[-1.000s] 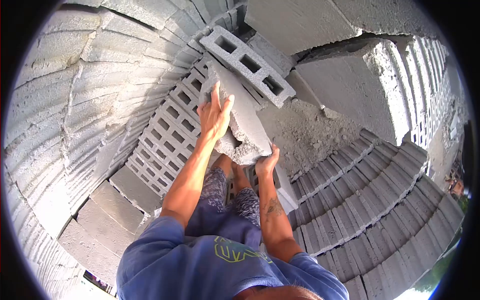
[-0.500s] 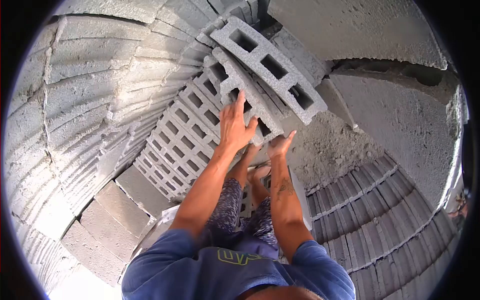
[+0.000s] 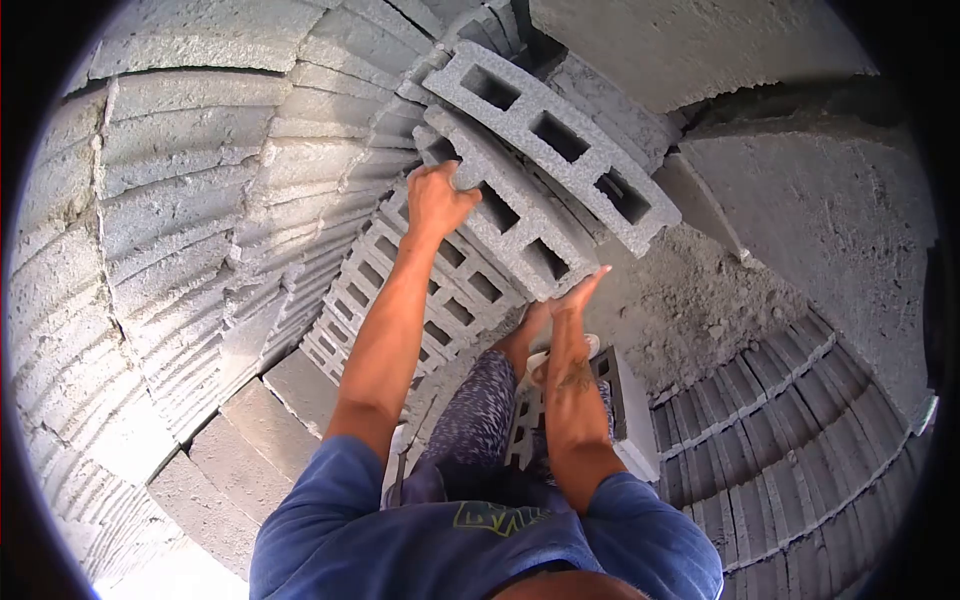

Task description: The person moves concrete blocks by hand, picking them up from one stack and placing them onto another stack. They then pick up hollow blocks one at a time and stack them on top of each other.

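Observation:
A grey concrete block (image 3: 520,232) with three hollows lies tilted in front of me, its near end toward my legs. My left hand (image 3: 438,203) is closed on its left edge, fingers hooked in at the far hollow. At the near right corner my right hand (image 3: 578,294) grips the block from below, thumb along the side; most of its fingers are hidden. Just beyond leans a second concrete block (image 3: 592,155), a narrow gap between the two. Under and left of the held block are rows of stacked hollow blocks (image 3: 462,308).
A tall wall of stacked blocks (image 3: 190,210) rises at the left. Large slabs (image 3: 800,200) stand at the right. Loose rubble (image 3: 700,300) covers the ground, with rows of blocks (image 3: 760,430) at lower right. Another block (image 3: 632,420) stands beside my feet.
My left hand has shifted from the block's middle hollow to its far left edge, fingers now curled. The right hand stays at the near corner. The view has shifted slightly.

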Tool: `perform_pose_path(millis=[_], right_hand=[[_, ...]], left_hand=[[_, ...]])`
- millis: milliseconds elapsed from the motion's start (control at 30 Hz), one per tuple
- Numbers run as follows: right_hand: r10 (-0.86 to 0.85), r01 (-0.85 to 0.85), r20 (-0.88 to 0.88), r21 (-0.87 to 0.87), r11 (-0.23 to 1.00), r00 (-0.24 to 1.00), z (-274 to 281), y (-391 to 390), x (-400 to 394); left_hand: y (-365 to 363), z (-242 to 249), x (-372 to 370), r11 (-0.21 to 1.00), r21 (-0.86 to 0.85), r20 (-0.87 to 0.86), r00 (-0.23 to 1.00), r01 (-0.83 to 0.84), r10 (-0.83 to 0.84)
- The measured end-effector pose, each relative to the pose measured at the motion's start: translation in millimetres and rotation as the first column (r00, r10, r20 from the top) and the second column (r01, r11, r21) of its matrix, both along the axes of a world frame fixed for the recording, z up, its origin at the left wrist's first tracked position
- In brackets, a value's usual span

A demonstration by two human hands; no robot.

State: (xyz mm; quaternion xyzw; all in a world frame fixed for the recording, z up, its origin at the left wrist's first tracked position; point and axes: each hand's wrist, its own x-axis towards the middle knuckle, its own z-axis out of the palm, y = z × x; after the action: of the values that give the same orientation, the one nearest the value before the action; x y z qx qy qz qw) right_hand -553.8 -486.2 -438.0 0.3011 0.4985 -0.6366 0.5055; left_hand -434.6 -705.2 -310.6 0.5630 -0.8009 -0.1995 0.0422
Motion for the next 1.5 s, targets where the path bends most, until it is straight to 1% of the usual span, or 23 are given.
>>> perform_pose_path(millis=[33,100,267,333,367,467,500,533,600,700,767,833,867,933,967,1000,1033,1133,1267,1333,1367,1467,1500], right_hand=[[0.004,-0.004,0.003,0.003,1.000,1.000,10,-8,-5],[0.144,-0.160,0.072,0.320,0.934,0.987,24,-28,-19],[0.148,-0.153,0.040,0.301,0.941,0.988,13,-33,-16],[0.112,-0.117,0.052,0.097,0.988,0.992,25,-34,-19],[0.131,-0.125,-0.094,0.076,0.989,0.987,44,-36,-19],[0.081,-0.081,-0.029,0.021,0.997,0.996,-26,-11,-12],[0.144,-0.134,-0.002,0.357,0.924,0.990,-15,-21,-10],[0.154,-0.140,-0.011,0.357,0.923,0.988,-35,-19,-14],[0.119,-0.119,-0.003,0.004,0.993,0.993,-87,12,-9],[0.150,-0.140,-0.043,0.193,0.971,0.988,-14,-19,-34],[-0.041,0.055,-0.170,0.078,0.995,0.985,-1,-12,-79],[0.010,-0.035,-0.392,-0.055,0.998,0.920,24,-10,-135],[0.012,-0.034,-0.402,-0.049,0.998,0.916,44,-24,-144],[0.421,-0.448,-0.401,0.030,0.893,0.814,81,-51,-152],[0.514,-0.476,-0.332,0.195,0.858,0.791,89,-55,-150],[0.591,-0.498,-0.250,0.350,0.794,0.767,95,-60,-146],[0.527,-0.469,-0.396,0.240,0.850,0.752,94,-66,-135],[0.461,-0.459,-0.391,0.106,0.882,0.797,97,-59,-113],[0.458,-0.403,-0.326,0.224,0.887,0.827,79,-48,-109],[0.392,-0.392,-0.494,0.109,0.914,0.776,54,-45,-119],[0.482,-0.399,-0.492,0.270,0.876,0.725,36,-39,-120],[0.539,-0.525,-0.395,0.153,0.837,0.744,52,-39,-124],[0.568,-0.502,-0.391,0.265,0.823,0.724,67,-43,-119]], left_hand=[[1,3,-2,0.997,0.052,0.073,0.996,-0.057,0.053],[-4,3,1,0.989,0.094,0.035,0.993,-0.115,0.112],[-10,6,-3,0.979,0.109,-0.036,0.983,-0.174,0.179],[-9,10,-9,0.975,0.141,-0.032,0.983,-0.173,0.179],[-8,8,-10,0.976,0.151,-0.071,0.983,-0.158,0.170],[-10,6,-10,0.964,0.185,-0.090,0.974,-0.190,0.209],[-9,6,-10,0.957,0.193,-0.079,0.969,-0.217,0.236],[-14,3,-12,0.955,0.194,-0.088,0.965,-0.225,0.246],[-12,-2,-7,0.969,0.152,-0.060,0.976,-0.197,0.208],[-13,1,-7,0.965,0.184,-0.045,0.979,-0.187,0.199],[-9,-5,-6,0.976,0.123,-0.093,0.977,-0.180,0.192],[-2,-22,-11,0.982,0.069,-0.148,0.971,-0.178,0.187],[2,-34,-15,0.948,0.106,-0.331,0.888,-0.300,0.318],[9,-45,-19,0.891,0.190,-0.490,0.747,-0.411,0.449],[9,-48,-22,0.859,0.212,-0.484,0.714,-0.465,0.506],[9,-51,-25,0.824,0.231,-0.479,0.677,-0.517,0.559],[7,-53,-25,0.814,0.246,-0.481,0.662,-0.526,0.574],[8,-54,-25,0.796,0.256,-0.492,0.636,-0.548,0.595],[8,-64,-22,0.842,0.195,-0.521,0.674,-0.503,0.524],[5,-71,-23,0.847,0.126,-0.544,0.678,-0.516,0.494],[5,-77,-20,0.822,0.254,-0.551,0.622,-0.511,0.557],[4,-54,-25,0.837,0.213,-0.465,0.701,-0.504,0.541],[4,-48,-25,0.843,0.268,-0.510,0.674,-0.467,0.535]])
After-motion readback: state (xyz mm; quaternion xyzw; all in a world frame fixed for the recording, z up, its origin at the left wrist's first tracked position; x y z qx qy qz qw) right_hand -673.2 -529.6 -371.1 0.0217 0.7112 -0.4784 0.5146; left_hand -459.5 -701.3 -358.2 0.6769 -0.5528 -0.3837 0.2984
